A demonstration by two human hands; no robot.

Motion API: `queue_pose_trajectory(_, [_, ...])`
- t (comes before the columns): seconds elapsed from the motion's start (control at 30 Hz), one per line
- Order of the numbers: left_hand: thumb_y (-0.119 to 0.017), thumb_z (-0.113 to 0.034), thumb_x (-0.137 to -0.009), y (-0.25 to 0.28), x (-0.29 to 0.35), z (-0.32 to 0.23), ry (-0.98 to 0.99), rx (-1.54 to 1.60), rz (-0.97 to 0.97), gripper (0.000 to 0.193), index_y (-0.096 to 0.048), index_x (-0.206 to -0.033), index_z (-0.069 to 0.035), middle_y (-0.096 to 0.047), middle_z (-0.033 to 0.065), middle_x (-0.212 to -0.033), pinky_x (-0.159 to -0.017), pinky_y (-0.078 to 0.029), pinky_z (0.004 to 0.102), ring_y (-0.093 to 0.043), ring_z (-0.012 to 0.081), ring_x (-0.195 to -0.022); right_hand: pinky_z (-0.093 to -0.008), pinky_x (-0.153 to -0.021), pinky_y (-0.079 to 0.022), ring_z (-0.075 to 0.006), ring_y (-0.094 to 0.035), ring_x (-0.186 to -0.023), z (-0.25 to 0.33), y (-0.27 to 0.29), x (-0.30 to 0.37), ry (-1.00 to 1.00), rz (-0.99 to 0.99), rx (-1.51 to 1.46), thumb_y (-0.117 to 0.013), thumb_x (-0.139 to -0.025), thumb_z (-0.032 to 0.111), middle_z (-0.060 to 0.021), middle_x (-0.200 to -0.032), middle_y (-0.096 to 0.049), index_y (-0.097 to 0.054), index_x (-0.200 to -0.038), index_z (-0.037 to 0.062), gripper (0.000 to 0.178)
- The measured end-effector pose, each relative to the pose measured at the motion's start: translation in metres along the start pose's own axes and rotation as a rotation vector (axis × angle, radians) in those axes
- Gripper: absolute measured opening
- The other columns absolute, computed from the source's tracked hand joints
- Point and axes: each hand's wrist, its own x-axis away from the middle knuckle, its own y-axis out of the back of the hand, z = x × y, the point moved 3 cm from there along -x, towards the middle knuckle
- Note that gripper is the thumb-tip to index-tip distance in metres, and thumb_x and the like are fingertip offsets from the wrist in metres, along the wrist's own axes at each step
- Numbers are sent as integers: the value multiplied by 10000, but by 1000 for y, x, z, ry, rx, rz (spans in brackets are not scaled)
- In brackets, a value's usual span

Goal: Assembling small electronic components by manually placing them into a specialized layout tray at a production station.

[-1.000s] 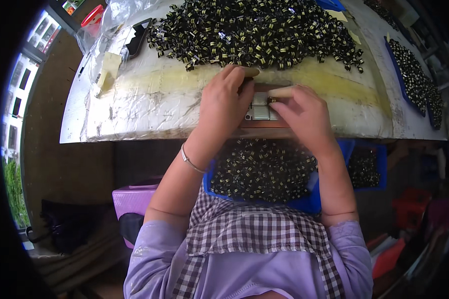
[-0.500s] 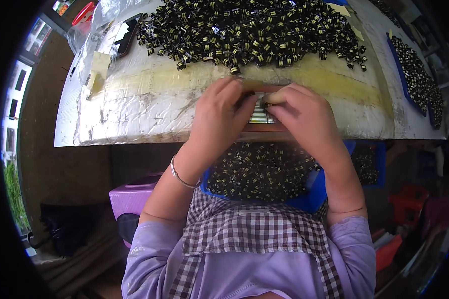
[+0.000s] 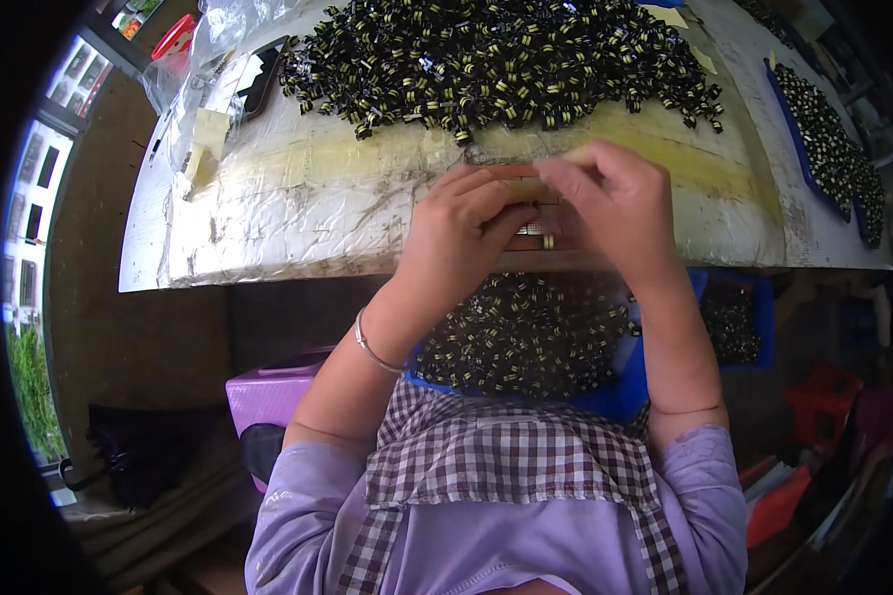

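A small flat reddish-brown frame (image 3: 511, 172) lies near the table's front edge, with a shiny metal grid (image 3: 533, 228) inside it. My left hand (image 3: 463, 218) bends over the frame's left side, its fingers curled and its thumb and forefinger together over the grid. Whatever sits under those fingertips is hidden. Above the frame's right side is my right hand (image 3: 620, 203), bent at the knuckles. Motion smears its fingertips, so I cannot make out whether they hold anything. Beyond both hands spreads a big heap of small black parts with yellow stripes (image 3: 506, 69).
Below the table edge, a blue bin (image 3: 620, 397) holds more black-and-yellow parts. A blue tray (image 3: 814, 178) of similar parts lies at the right. At the far left are a phone (image 3: 261, 79), clear plastic (image 3: 223, 35) and a red-rimmed container (image 3: 174, 38). A purple box (image 3: 273, 392) stands lower left.
My right hand has lifted off the grid and moved slightly up and right. My left hand has shifted right, its fingers now covering more of the grid.
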Motion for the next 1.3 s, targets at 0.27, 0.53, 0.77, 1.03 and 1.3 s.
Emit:
queue_pose_trajectory(0.27, [-696,-82,-779,-9,-1,-3,17,-15,-20,156,-688,-932,-51,-650,104,-908,-755,-512,409,-604,325,-866,-333,-616,-490,-207,-591,-668,-21,-20,-28,174,-236,546,-717,-841,175,-50,-828,-625,-655,-1024,105,205])
queue_pose_trajectory(0.53, [-719,-68,-807,-7,0,-12,-16,-173,-28,112,-705,-909,-22,-679,107,-897,-758,-518,366,-653,274,-841,-338,-603,-467,-198,-520,-616,7,-11,-8,84,-210,448,-669,-826,72,-54,-824,-603,-652,-1006,89,181])
queue_pose_trajectory(0.77, [-665,-73,-807,-2,-3,-4,121,56,27,133,-686,-936,-50,-654,101,-928,-747,-515,419,-624,322,-858,-306,-579,-446,-179,-499,-592,-14,-9,2,74,-177,347,-695,-834,90,-60,-815,-600,-700,-989,71,157])
queue_pose_trajectory(1.03, [-673,-66,-835,-10,1,-19,-34,-240,-56,126,-687,-958,-45,-675,120,-959,-768,-511,411,-634,324,-851,-306,-600,-480,-195,-604,-667,-5,-3,0,149,-157,334,-727,-827,107,-78,-829,-645,-714,-982,58,164])
queue_pose_trajectory(1.3, [-649,-77,-842,-11,1,-11,-115,-149,-92,136,-653,-977,-62,-617,116,-900,-770,-504,402,-600,313,-885,-319,-672,-515,-248,-640,-735,-8,-4,8,317,-148,305,-723,-818,75,-91,-952,-667,-706,-1021,46,206])
